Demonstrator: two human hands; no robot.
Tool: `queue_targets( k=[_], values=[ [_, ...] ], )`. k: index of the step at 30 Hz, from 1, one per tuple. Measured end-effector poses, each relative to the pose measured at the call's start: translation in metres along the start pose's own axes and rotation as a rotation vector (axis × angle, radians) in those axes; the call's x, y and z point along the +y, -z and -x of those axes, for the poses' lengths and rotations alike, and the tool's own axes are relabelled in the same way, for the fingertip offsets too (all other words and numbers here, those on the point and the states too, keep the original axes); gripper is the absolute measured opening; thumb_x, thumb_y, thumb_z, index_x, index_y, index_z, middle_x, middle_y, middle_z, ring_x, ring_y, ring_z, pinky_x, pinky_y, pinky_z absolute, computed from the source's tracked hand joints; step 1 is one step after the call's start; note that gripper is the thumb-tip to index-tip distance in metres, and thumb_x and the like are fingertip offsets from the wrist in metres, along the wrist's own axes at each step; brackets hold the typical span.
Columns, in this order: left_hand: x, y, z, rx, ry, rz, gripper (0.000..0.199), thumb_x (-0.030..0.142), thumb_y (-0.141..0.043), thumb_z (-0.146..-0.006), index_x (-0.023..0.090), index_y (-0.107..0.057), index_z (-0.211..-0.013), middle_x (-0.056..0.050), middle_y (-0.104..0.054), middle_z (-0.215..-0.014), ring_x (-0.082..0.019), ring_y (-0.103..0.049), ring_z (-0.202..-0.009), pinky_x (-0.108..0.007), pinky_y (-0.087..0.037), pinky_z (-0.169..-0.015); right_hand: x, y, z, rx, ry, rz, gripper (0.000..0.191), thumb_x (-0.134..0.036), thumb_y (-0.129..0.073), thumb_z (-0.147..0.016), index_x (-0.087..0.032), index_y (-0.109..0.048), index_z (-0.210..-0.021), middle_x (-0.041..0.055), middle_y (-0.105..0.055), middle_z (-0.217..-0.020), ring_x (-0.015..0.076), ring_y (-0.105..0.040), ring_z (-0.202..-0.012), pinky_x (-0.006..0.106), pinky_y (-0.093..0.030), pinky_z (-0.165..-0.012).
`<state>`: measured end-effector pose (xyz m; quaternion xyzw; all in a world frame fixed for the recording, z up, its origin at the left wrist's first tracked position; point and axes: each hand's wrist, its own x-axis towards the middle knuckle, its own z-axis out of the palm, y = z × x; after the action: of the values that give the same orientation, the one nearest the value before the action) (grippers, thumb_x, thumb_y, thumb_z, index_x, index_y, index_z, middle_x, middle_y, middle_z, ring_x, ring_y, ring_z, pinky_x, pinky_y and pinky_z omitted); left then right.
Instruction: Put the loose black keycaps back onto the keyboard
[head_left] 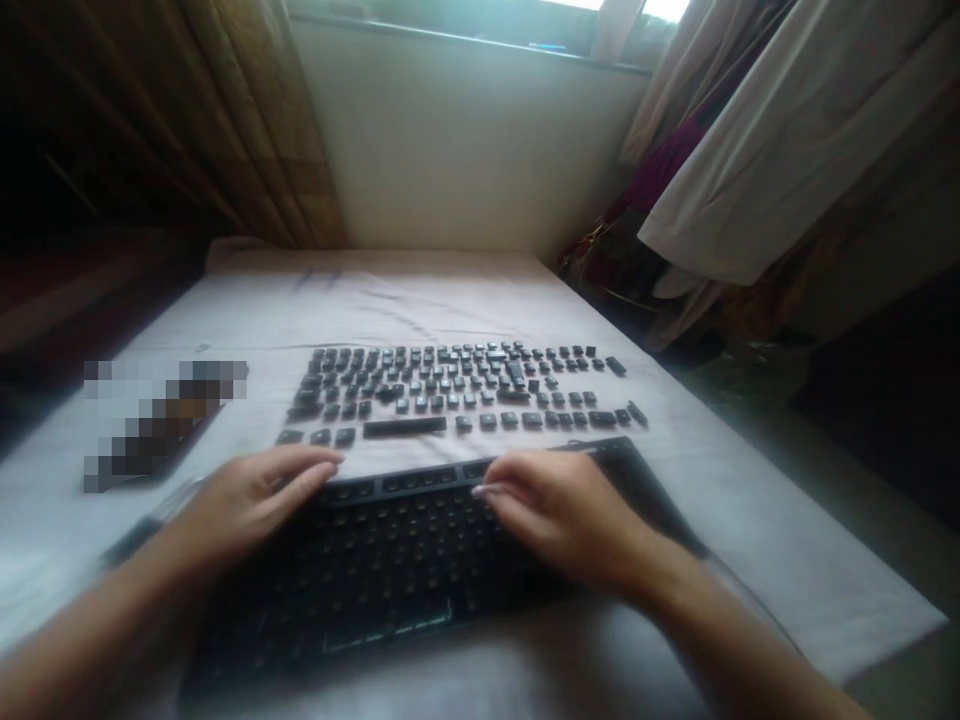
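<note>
A black keyboard base [390, 560] with its keycaps off lies tilted in front of me, with a few keys along its top strip. Behind it, loose black keycaps [442, 380] are laid out in rows, with a long spacebar [405, 427] in the nearest row. My left hand [255, 495] hovers at the base's upper left edge, thumb and fingers apart, with nothing seen in it. Over the upper right part of the base is my right hand [562, 505], its thumb and fingertips pinched on a small pale thing too blurred to name.
A white sheet [465, 300] covers the table or bed. At the left lies a dark, pixelated item [169, 425]. A cable [757, 600] runs off to the right. Beyond are a curtain [247, 120], a wall and hanging clothes [735, 150].
</note>
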<state>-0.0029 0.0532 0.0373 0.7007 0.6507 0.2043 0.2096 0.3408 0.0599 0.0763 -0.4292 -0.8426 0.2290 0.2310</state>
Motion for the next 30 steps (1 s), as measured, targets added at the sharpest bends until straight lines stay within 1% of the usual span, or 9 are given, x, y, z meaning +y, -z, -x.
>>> queue_targets(
  k=[3, 6, 10, 14, 19, 24, 30],
  values=[
    [-0.011, -0.001, 0.003, -0.012, 0.112, 0.092, 0.061, 0.078, -0.053, -0.079, 0.028, -0.079, -0.102, -0.005, -0.078, -0.108, -0.026, -0.073, -0.101, -0.032, -0.058, -0.089, 0.001, -0.013, 0.005, 0.082, 0.053, -0.012, 0.013, -0.015, -0.057, -0.085, -0.019, -0.067, -0.078, 0.0014, -0.07, -0.071, 0.0122, -0.062, -0.06, 0.022, -0.044, -0.058],
    [-0.019, -0.003, 0.009, 0.031, 0.203, 0.182, 0.063, 0.08, -0.055, -0.076, 0.027, -0.079, -0.1, -0.005, -0.079, -0.106, -0.026, -0.072, -0.1, -0.032, -0.058, -0.089, 0.002, -0.021, 0.01, 0.134, 0.119, 0.01, 0.014, -0.013, -0.055, -0.084, -0.018, -0.065, -0.075, 0.0014, -0.068, -0.067, 0.0115, -0.06, -0.056, 0.022, -0.043, -0.056],
    [-0.019, -0.006, 0.012, 0.088, 0.265, 0.291, 0.065, 0.081, -0.053, -0.076, 0.025, -0.078, -0.097, -0.005, -0.079, -0.096, -0.025, -0.073, -0.091, -0.036, -0.058, -0.091, 0.003, -0.026, 0.012, 0.129, 0.166, 0.039, 0.015, -0.012, -0.053, -0.084, -0.019, -0.062, -0.073, 0.0001, -0.065, -0.063, 0.0106, -0.056, -0.052, 0.022, -0.04, -0.053],
    [-0.014, -0.005, 0.013, 0.11, 0.301, 0.307, 0.063, 0.082, -0.052, -0.075, 0.027, -0.078, -0.091, -0.004, -0.079, -0.095, -0.025, -0.073, -0.089, -0.041, -0.058, -0.092, 0.007, -0.03, 0.012, 0.096, 0.196, 0.063, 0.016, -0.01, -0.053, -0.086, -0.019, -0.062, -0.076, -0.0006, -0.063, -0.063, 0.0104, -0.056, -0.053, 0.022, -0.04, -0.053],
    [-0.008, -0.005, 0.014, 0.125, 0.309, 0.308, 0.062, 0.083, -0.05, -0.074, 0.029, -0.079, -0.084, -0.003, -0.079, -0.088, -0.024, -0.073, -0.082, -0.038, -0.059, -0.084, 0.01, -0.035, 0.011, 0.076, 0.216, 0.071, 0.017, -0.008, -0.053, -0.087, -0.017, -0.062, -0.077, -0.0007, -0.06, -0.063, 0.0106, -0.055, -0.053, 0.022, -0.04, -0.053],
    [0.0, -0.006, 0.012, 0.141, 0.302, 0.289, 0.064, 0.085, -0.048, -0.071, 0.029, -0.078, -0.077, -0.003, -0.078, -0.081, -0.024, -0.072, -0.076, -0.036, -0.059, -0.078, 0.008, -0.035, 0.011, 0.099, 0.24, 0.114, 0.017, -0.009, -0.052, -0.089, -0.017, -0.062, -0.077, -0.0011, -0.058, -0.062, 0.011, -0.053, -0.051, 0.023, -0.038, -0.052],
    [-0.005, -0.006, 0.013, 0.11, 0.24, 0.284, 0.056, 0.076, -0.048, -0.081, 0.029, -0.078, -0.081, -0.002, -0.078, -0.084, -0.022, -0.072, -0.078, -0.032, -0.058, -0.077, 0.007, -0.033, 0.013, 0.044, 0.223, 0.134, 0.017, -0.009, -0.052, -0.09, -0.017, -0.061, -0.078, -0.0002, -0.059, -0.064, 0.0114, -0.054, -0.054, 0.023, -0.038, -0.054]
  ],
)
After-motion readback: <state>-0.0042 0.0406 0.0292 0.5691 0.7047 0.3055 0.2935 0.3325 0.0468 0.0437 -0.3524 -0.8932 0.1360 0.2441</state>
